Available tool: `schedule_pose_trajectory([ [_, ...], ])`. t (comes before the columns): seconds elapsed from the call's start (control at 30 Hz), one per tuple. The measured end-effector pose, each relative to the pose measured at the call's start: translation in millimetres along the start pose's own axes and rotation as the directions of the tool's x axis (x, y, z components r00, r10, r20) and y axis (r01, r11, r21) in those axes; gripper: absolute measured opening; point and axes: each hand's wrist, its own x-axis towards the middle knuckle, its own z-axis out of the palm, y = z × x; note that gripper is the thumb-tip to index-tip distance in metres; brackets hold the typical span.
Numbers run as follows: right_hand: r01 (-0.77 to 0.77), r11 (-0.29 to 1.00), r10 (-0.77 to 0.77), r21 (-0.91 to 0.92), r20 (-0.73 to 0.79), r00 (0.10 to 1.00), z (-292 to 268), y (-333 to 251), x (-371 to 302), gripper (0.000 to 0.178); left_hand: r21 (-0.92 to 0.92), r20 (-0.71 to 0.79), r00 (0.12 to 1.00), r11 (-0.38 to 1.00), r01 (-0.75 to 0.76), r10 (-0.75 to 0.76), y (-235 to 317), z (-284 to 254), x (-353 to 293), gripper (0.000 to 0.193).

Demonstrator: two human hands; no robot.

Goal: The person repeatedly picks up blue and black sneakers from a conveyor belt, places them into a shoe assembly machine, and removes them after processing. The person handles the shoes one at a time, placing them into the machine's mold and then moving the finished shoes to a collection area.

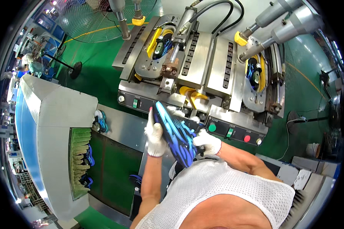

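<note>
Between my two gloved hands is a shoe [176,133] in black, light blue and violet-blue, held at a slant in front of my chest. My left hand [155,138] presses against its left side, fingers pointing up along it. At the lower right side of the shoe, my right hand [208,142] is closed on its edge. Both hands wear white knit gloves. Just beyond the shoe stands a metal press machine [198,61] with two stations. A dark shoe [163,45] sits in the left station and another shoe [253,72] in the right one, both beside yellow pads.
The machine's front panel has a green button [212,127] and a red button [247,138]. To the left, a conveyor [114,164] runs beside a white housing [57,110] with a flap curtain. Blue shoes [101,121] lie along it. A floor fan [91,19] stands behind.
</note>
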Motion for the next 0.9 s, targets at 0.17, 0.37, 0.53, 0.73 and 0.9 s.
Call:
schedule_pose_trajectory([
  [0.17,0.239,0.96,-0.265,-0.146,-0.199,0.943,-39,-42,-12,0.053,0.25,0.2,0.98,0.967,-0.052,0.001,11,22,118,0.051],
  [0.37,0.381,0.922,-0.378,0.075,-0.052,0.924,-31,-70,-20,0.065,0.907,0.176,0.983,0.382,-0.179,0.043,11,-24,301,0.066],
  [0.53,0.475,0.879,-0.472,-0.04,-0.21,0.856,-43,-64,-34,0.073,0.986,0.155,0.988,-0.066,-0.153,0.021,-20,-15,394,0.085],
  [0.73,0.556,0.824,-0.547,-0.108,-0.41,0.73,-17,-64,-39,0.072,0.997,0.029,0.999,-0.066,-0.031,-0.034,-78,-35,445,0.073],
  [0.9,0.501,0.844,-0.515,-0.194,-0.555,0.653,21,-82,-6,0.061,0.999,-0.031,0.999,0.028,0.03,0.021,-12,-31,441,0.066],
])
